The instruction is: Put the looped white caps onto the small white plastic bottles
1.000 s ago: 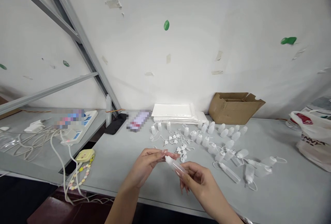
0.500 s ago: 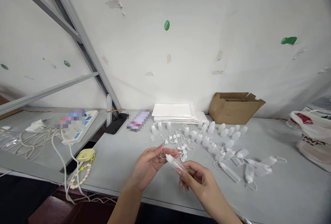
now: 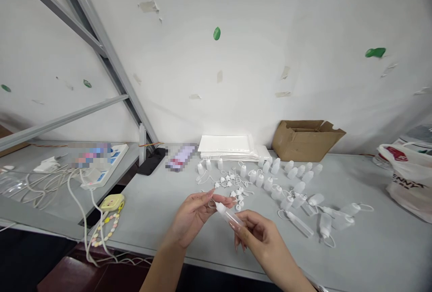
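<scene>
A slim translucent squeeze bottle [image 3: 230,216] is gripped near its base between the thumb and fingers of my right hand [image 3: 259,233]. It lies tilted, its white nozzle end pointing up and left. At that end my left hand [image 3: 192,220] pinches a thin white cap strap [image 3: 211,203] between thumb and forefinger, its other fingers stretched behind the nozzle. Just beyond my hands lies a heap of small white caps with straps [image 3: 239,193]. Another slim bottle [image 3: 300,224] rests to the right of my right hand.
Several small white bottles [image 3: 276,192] stand or lie across the grey table [image 3: 148,220]. Behind them are a stack of white trays [image 3: 226,144] and a cardboard box [image 3: 305,143]. A plastic bag [image 3: 410,184] sits at right; a black phone [image 3: 152,161], cables and a power strip [image 3: 110,168] are left.
Almost nothing differs. The bottle and both hands keep nearly the same place, and the view has shifted very slightly.
</scene>
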`<state>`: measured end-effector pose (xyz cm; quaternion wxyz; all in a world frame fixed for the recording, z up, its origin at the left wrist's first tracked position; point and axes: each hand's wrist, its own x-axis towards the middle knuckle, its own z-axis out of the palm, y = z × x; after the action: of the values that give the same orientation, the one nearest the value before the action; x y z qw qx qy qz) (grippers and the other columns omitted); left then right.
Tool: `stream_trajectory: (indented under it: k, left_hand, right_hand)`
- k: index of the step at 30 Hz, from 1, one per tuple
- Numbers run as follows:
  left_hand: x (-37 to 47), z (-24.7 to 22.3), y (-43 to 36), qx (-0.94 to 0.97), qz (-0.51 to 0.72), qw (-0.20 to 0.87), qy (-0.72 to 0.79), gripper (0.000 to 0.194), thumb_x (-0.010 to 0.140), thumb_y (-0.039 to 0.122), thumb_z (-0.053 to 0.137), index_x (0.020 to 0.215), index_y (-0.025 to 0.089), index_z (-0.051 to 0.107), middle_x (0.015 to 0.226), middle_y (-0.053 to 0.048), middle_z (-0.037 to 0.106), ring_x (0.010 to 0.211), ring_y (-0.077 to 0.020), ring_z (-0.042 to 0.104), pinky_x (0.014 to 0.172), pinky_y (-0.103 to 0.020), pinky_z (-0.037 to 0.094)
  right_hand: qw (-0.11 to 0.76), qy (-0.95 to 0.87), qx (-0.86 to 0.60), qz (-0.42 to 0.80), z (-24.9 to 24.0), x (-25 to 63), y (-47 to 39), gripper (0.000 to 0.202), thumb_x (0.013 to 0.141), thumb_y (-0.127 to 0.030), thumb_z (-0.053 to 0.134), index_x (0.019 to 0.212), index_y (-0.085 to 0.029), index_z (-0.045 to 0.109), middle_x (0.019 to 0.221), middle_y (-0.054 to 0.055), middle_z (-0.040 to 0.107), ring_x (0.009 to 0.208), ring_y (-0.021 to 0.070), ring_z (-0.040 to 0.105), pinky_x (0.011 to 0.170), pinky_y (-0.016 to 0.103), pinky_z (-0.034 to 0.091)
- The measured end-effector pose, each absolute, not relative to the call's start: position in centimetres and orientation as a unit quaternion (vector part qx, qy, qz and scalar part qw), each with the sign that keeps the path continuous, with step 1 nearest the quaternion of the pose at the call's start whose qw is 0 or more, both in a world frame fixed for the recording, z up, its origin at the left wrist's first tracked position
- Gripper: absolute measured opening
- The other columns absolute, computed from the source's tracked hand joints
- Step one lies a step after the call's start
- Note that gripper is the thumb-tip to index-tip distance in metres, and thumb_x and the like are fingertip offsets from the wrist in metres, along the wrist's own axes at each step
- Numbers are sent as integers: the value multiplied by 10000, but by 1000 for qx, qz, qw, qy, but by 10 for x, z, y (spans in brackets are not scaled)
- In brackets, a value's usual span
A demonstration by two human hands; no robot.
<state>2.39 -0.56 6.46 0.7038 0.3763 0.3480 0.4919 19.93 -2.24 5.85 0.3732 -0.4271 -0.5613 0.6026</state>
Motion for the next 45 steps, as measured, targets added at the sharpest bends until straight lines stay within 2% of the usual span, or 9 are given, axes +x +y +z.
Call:
stream_trajectory:
  k: [9, 17, 21, 29, 35, 38, 40, 43, 45]
  left_hand:
    - [26, 67, -6, 428, 466, 659, 406, 286, 851, 288, 534, 811, 103, 749, 881, -123, 755, 976, -290, 658, 923, -393, 443]
    - [31, 56, -3, 329, 549, 667, 381, 327, 826, 381, 567, 855, 103, 737, 978, -129, 738, 1032, -275, 639, 1016, -401, 388]
    - [30, 55, -1, 297, 579, 655, 385, 340, 807, 408, 590, 812, 102, 739, 916, -128, 750, 984, -270, 660, 1013, -415, 392]
    - [37, 55, -2, 328, 575, 613, 432, 240, 745, 381, 669, 748, 153, 745, 821, -71, 762, 997, -245, 652, 1037, -385, 356]
    - [37, 54, -6, 379, 547, 568, 484, 251, 755, 394, 646, 772, 166, 749, 864, -64, 763, 1010, -270, 643, 1022, -408, 367]
    - [41, 55, -11, 418, 506, 546, 521, 282, 767, 422, 617, 796, 175, 752, 911, -75, 758, 987, -280, 650, 974, -412, 417]
    - [46, 57, -13, 478, 452, 541, 524, 288, 767, 433, 604, 794, 192, 757, 943, -82, 751, 974, -286, 654, 932, -405, 453]
    - [48, 56, -9, 565, 382, 500, 533, 299, 763, 428, 600, 952, 237, 732, 1105, -59, 702, 1104, -270, 587, 991, -379, 410]
    - [42, 49, -2, 585, 362, 419, 592, 386, 756, 433, 599, 1095, 259, 664, 1217, -46, 638, 1181, -263, 522, 1029, -385, 367]
  right_hand:
    - [365, -575, -430, 592, 53, 199, -23, 319, 814, -485, 572, 772, -175, 633, 554, -28, 536, 547, 127, 482, 565, 257, 375]
    - [384, -554, -404, 619, 39, 190, -16, 353, 826, -512, 547, 808, -166, 615, 588, -13, 551, 566, 129, 488, 563, 251, 378]
    - [391, -539, -397, 632, 38, 189, -16, 357, 819, -512, 561, 815, -161, 624, 592, -8, 561, 555, 121, 480, 549, 242, 378]
    - [385, -546, -405, 624, 40, 188, -17, 354, 820, -508, 565, 806, -160, 628, 581, -10, 560, 557, 129, 502, 543, 241, 387]
    - [376, -571, -404, 608, 36, 190, -16, 355, 841, -515, 523, 815, -169, 598, 619, 2, 580, 608, 154, 543, 598, 263, 419]
    - [335, -617, -393, 594, 33, 193, -18, 320, 853, -486, 511, 891, -180, 597, 691, 19, 636, 674, 174, 575, 676, 284, 437]
    - [310, -650, -397, 569, 31, 197, -20, 277, 846, -457, 531, 864, -190, 604, 739, 25, 644, 730, 183, 581, 715, 290, 439]
    - [318, -689, -433, 487, 27, 212, -23, 257, 807, -432, 588, 714, -193, 605, 795, 30, 577, 773, 184, 548, 720, 282, 441]
    - [333, -696, -478, 421, 24, 229, -25, 254, 807, -410, 590, 671, -195, 594, 750, 11, 502, 710, 167, 514, 670, 273, 437]
